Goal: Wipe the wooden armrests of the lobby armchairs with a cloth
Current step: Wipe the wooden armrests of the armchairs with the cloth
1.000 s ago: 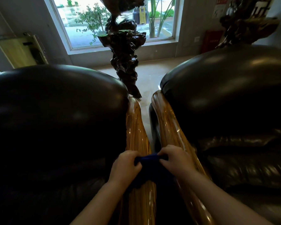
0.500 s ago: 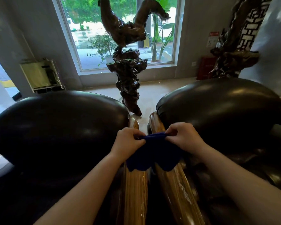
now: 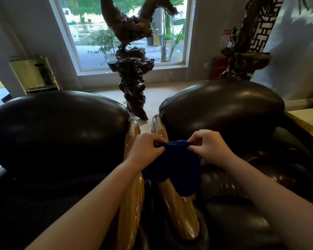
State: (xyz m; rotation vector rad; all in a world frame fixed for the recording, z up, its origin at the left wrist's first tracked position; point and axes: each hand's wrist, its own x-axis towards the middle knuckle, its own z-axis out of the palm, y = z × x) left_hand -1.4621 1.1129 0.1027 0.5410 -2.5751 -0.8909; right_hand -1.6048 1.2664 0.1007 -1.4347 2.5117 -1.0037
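pinching soft blue cloth (image 3: 172, 165) two-handed

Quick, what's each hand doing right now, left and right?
Left hand: closed, fingers pinching the top edge of the blue cloth.
Right hand: closed, pinching the same cloth's top edge on the other side.

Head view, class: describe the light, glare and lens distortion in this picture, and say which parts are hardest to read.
Head view: daylight from the window backlights the room; soft highlights sit on the leather chair backs and streaks of glare on the wooden armrests. The wide lens bows the window frame. Seats in the lower corners fall into near-black shadow, and the blue cloth shows little texture.
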